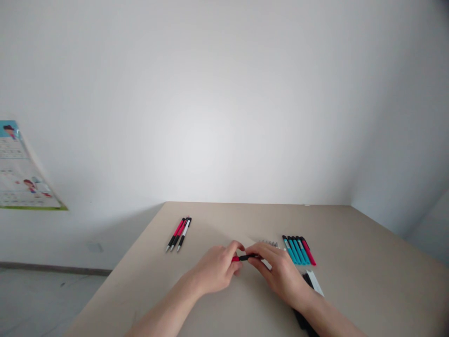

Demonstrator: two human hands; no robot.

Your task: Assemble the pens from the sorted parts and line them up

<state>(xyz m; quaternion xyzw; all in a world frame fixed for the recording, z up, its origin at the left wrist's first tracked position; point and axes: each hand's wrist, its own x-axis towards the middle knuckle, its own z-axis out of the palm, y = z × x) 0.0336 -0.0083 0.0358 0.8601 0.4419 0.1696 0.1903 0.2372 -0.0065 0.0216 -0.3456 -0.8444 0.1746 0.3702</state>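
Nearest to me, on the right side of the pen and closer to my body, some long black parts [307, 280] lie partly hidden under my right forearm [315, 306], and white parts [315, 282] lie just beside them; I cannot tell how many they are. The pen [243, 258] itself is over the table [217, 313], between my two hands, lying almost level; my left hand [219, 267] is at its red end, with thumb and finger clamped on it; my right hand [278, 270] is at its black end, where my fingertips pinch together on it; I cannot see if its red and black pieces are fully joined. A little beyond the pen, to its right, some silvery coils [269, 243] show behind my right hand; farther to the right of the pen, turquoise barrels [295, 251] with black tops lie side by side in a slanted row, and one red barrel [308, 251] closes this row on its right; to the left of the pen and beyond it, three pens [178, 234] lie close together, two red with black and one white with black, their silvery tips toward me; behind all, well beyond the pen, stands the pale wall [224, 107]; on it, far to the left of the pen, hangs a poster [30, 171] with cartoon figures.
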